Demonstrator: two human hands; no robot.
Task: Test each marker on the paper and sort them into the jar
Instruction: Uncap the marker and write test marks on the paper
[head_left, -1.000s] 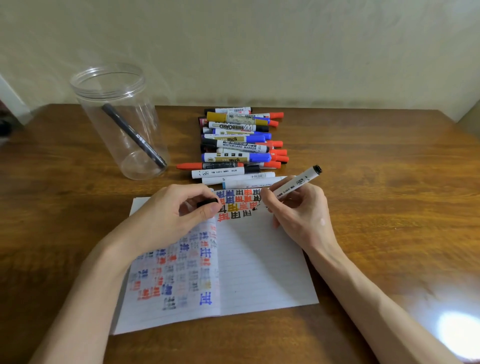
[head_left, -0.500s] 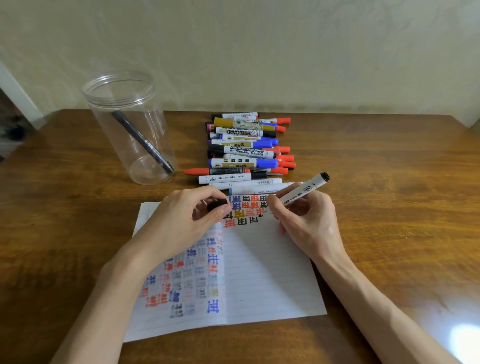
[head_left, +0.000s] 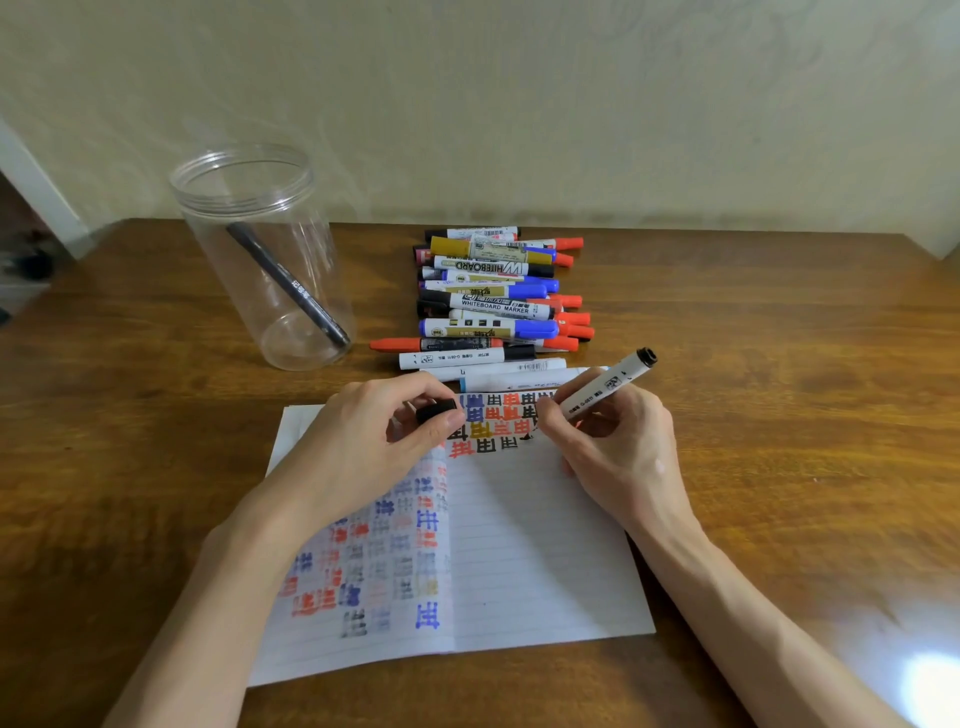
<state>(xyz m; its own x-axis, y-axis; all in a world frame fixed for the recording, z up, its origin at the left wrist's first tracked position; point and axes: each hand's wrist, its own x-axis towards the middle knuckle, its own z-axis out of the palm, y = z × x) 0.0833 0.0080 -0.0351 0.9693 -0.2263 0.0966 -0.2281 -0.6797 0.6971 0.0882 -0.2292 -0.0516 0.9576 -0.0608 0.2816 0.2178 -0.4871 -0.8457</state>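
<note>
Partly hidden: marker (head_left: 602, 389) by right hand (head_left: 618, 452), cap (head_left: 435, 409) by left hand (head_left: 374, 447).

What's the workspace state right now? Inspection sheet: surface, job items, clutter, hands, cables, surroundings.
Surface: wooden table, glare patch at its near right.
Job's things: clear jar upright, one black marker leaning inside; marker pile lying behind the paper, which carries black, red and blue test marks.
Clutter: nothing seen.
Hands: left hand fingers pinch a black cap; right hand holds a white marker, tip down at the paper.
Cables: nothing seen.
Surroundings: pale wall behind; white frame far left.
</note>
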